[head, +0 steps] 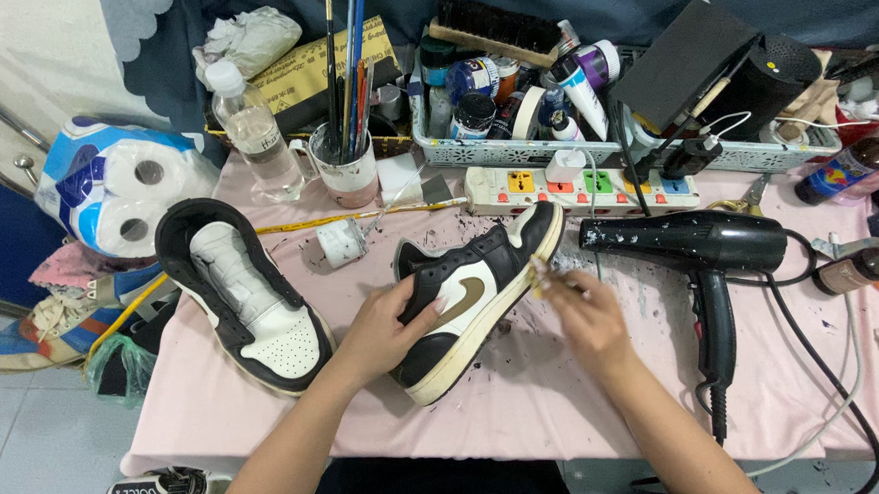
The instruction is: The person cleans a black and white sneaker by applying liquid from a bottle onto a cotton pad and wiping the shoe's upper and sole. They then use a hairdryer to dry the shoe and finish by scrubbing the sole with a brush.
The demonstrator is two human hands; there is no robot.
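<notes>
**Sneaker on its side, both hands at work**

Lying on its side near the middle of the pink-covered tabletop (512, 415): a black, white and cream high-top sneaker (472, 297) with a brown swoosh, toe toward the power strip (583, 189), heel toward the near edge. Left hand (386, 331) pressed over the black heel-and-ankle part, fingers curled around it in a closed grip. Right hand (585, 315) just beside the toe end, fingers pinched shut on a small pale tool (539, 273) whose tip touches the cream midsole; exact kind of tool too small to tell.

To the left, well apart from the hands, a matching second sneaker (248, 294) resting sole-down, opening stuffed with white paper. To the right, a black hair dryer (697, 251) lying flat, nozzle pointing at the held shoe, cord trailing off the near edge. Farther back, a mug of paintbrushes (345, 166), a clear plastic bottle (257, 129) and a white basket (599, 150) crowded with tubes and jars. At the far left, a pack of toilet rolls (120, 192). Dark specks scattered across the cloth.
</notes>
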